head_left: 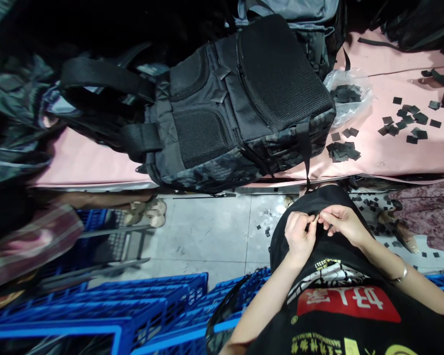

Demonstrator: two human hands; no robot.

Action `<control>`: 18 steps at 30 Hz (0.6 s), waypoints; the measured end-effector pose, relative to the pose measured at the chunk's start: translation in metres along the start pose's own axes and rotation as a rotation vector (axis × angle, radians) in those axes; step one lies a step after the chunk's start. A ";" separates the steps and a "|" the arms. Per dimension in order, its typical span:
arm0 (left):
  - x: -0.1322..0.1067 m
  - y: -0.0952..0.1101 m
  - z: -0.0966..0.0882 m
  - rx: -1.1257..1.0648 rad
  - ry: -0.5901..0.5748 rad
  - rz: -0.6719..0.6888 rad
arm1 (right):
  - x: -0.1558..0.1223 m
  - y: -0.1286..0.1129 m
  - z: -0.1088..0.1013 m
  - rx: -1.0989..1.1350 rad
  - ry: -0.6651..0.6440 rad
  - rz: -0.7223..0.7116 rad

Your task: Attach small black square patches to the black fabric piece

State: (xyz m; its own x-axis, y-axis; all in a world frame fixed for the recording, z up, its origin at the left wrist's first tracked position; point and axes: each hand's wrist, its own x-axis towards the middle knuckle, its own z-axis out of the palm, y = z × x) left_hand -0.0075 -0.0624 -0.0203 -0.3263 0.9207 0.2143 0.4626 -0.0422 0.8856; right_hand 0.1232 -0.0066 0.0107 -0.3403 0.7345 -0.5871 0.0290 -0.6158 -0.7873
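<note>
Over my lap, my left hand [299,232] and my right hand [341,223] meet fingertip to fingertip, both closed in a pinch. Something small and dark seems to sit between the fingertips, too small to name. In front of them a black backpack [210,113] lies on the pink-covered table [99,162] with its padded mesh back facing up. A thin black strap [306,155] hangs from the backpack's side over the table edge, just beyond my hands and apart from them. To the backpack's right are small black squares [343,152], in a pile and scattered.
A clear plastic bag [350,111] holding more black squares stands behind the pile. Other bags [318,29] crowd the table's back. Blue plastic crates [159,305] fill the floor at lower left. Another person's sandalled feet [146,212] show under the table, and patterned clothing [432,212] at right.
</note>
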 end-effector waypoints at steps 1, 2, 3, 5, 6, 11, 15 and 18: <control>0.000 0.000 0.000 0.019 -0.007 0.023 | 0.000 0.000 0.000 -0.003 -0.004 0.001; 0.000 -0.001 -0.001 0.037 -0.015 0.045 | 0.000 -0.001 -0.001 -0.001 -0.006 0.002; -0.001 -0.001 -0.001 0.054 -0.022 0.068 | 0.000 -0.001 -0.001 0.003 -0.006 0.004; -0.001 -0.001 -0.001 0.092 -0.028 0.112 | 0.001 0.000 -0.002 0.019 -0.011 0.007; -0.001 -0.001 0.000 0.112 -0.027 0.133 | 0.001 0.001 -0.003 0.028 -0.016 0.008; 0.000 -0.001 0.001 0.211 -0.006 0.248 | 0.002 0.002 -0.005 0.047 -0.042 0.006; 0.000 -0.002 0.002 0.272 0.041 0.358 | 0.002 0.003 -0.004 0.064 -0.036 0.013; 0.001 -0.002 0.003 0.303 0.056 0.402 | 0.003 0.005 -0.004 0.092 -0.025 0.018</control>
State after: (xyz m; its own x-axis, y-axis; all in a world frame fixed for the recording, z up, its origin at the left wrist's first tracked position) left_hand -0.0069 -0.0601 -0.0231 -0.1131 0.8322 0.5428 0.7765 -0.2668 0.5709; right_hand 0.1265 -0.0064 0.0046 -0.3634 0.7167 -0.5952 -0.0503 -0.6531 -0.7556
